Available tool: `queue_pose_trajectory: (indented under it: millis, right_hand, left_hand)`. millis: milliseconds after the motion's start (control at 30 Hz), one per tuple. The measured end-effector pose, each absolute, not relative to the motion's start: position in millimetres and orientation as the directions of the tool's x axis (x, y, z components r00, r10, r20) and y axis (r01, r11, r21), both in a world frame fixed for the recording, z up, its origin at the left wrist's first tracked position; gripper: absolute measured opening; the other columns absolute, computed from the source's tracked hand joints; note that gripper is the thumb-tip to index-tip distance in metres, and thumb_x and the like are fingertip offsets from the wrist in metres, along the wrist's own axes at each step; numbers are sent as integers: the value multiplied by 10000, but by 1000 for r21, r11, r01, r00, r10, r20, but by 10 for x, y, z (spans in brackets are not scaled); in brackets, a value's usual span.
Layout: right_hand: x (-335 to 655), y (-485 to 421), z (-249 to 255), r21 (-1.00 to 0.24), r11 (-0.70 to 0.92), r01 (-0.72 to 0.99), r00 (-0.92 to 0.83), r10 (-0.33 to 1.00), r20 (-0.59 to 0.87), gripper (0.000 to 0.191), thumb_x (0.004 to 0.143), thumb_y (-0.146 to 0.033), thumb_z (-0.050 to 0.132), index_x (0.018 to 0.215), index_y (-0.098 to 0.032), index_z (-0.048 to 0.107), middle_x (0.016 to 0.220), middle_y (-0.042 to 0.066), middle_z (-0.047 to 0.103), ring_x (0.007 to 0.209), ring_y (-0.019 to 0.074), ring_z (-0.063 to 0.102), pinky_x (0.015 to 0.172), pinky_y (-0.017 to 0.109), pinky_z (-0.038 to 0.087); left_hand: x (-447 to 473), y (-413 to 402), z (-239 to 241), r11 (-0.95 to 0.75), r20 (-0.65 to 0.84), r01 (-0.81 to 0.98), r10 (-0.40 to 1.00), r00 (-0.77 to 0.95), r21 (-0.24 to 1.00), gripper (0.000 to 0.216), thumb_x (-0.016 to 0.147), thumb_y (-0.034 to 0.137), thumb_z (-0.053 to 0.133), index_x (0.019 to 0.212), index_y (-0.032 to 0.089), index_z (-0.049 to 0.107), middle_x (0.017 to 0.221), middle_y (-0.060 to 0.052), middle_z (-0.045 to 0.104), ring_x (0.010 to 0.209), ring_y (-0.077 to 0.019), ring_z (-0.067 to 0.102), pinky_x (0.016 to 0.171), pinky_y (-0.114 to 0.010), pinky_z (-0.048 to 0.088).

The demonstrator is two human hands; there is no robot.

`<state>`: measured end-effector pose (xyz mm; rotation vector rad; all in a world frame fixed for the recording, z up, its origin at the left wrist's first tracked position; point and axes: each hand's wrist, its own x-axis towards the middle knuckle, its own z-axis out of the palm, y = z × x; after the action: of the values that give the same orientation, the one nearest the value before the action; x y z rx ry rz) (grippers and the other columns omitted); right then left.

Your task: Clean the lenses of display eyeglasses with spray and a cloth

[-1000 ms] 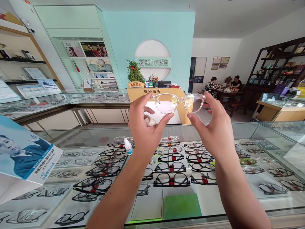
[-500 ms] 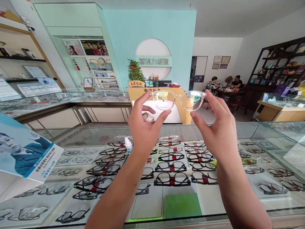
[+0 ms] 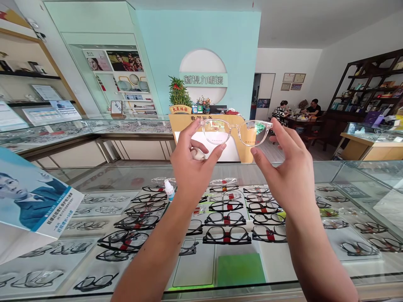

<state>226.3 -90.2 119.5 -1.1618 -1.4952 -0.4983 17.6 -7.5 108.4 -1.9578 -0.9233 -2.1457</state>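
A pair of clear-framed eyeglasses [image 3: 234,126] is held up level above the glass counter, lenses facing me, with small lettering on both lenses. My left hand [image 3: 195,157] grips its left end between thumb and fingers. Some crumpled whitish material [image 3: 198,154], perhaps a cloth or tissue, is tucked in that same palm. At the other end of the frame, my right hand [image 3: 285,157] pinches the hinge area with its fingertips. Beyond my left forearm, a small white dropper bottle [image 3: 169,189] with a blue label stands on the counter top.
Rows of dark-framed glasses [image 3: 226,235] lie inside the glass display counter [image 3: 151,172]. A blue and white box [image 3: 34,201] stands at the left. Behind are a reception desk [image 3: 245,147] and more display cases [image 3: 126,147]. Two people [image 3: 311,110] sit at a table far right.
The eyeglasses stay held up in both hands, with almost no movement. Reflections in the lenses have shifted slightly, and the view has moved a little.
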Motion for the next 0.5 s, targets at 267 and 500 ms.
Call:
queue_pose_trajectory:
  millis: [267, 500]
  right_hand:
    - [2258, -897, 1209, -335, 399, 853, 142, 441, 886, 712, 1034, -454, 720, 1707, -267, 583, 1526, 181, 741, 1311, 410, 728, 1053, 683, 647]
    - [2270, -864, 1225, -348, 371, 861, 160, 452, 877, 647, 1011, -404, 726, 1638, -267, 642, 1452, 180, 770, 1263, 406, 739, 1047, 691, 635]
  left_hand:
    - [178, -116, 1080, -819, 954, 488, 255, -161, 301, 707, 913, 411, 936, 1540, 290, 634, 1350, -63, 780, 782, -137, 669, 782, -341, 600]
    - [179, -127, 1062, -832, 973, 505, 179, -146, 229, 734, 896, 437, 973, 1529, 302, 627, 1366, -76, 737, 768, -139, 653, 754, -347, 582]
